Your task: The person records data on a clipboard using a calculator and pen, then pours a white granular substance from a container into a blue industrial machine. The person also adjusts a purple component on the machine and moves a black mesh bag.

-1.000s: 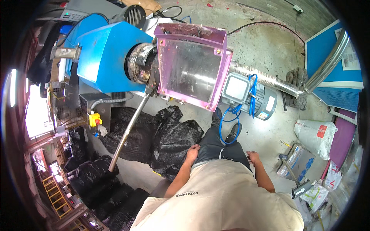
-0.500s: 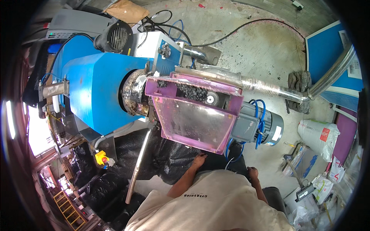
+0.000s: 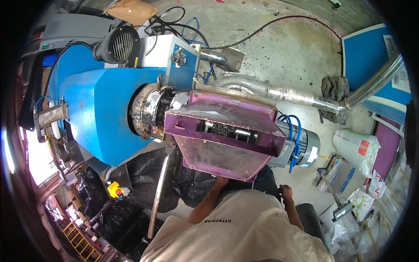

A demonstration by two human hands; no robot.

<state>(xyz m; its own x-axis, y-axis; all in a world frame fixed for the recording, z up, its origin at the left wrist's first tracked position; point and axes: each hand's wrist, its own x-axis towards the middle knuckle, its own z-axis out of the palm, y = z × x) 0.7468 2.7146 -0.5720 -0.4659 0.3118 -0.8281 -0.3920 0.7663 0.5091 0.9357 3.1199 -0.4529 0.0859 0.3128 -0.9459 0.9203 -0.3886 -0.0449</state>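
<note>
with the head view shifted, the left hand (image 3: 222, 180), seen whole half a second ago, is now partly covered by the lower edge of the purple hopper (image 3: 220, 158); whether its fingers are spread or closed cannot be told. the hopper is set just ahead of it, with black granules (image 3: 224, 129) seen inside. a steel bar (image 3: 159, 194) is slanted to its left. the right hand (image 3: 286, 192) is held loosely curled; whether anything is pinched cannot be told. ahead of it is mounted a grey motor (image 3: 307, 146).
</note>
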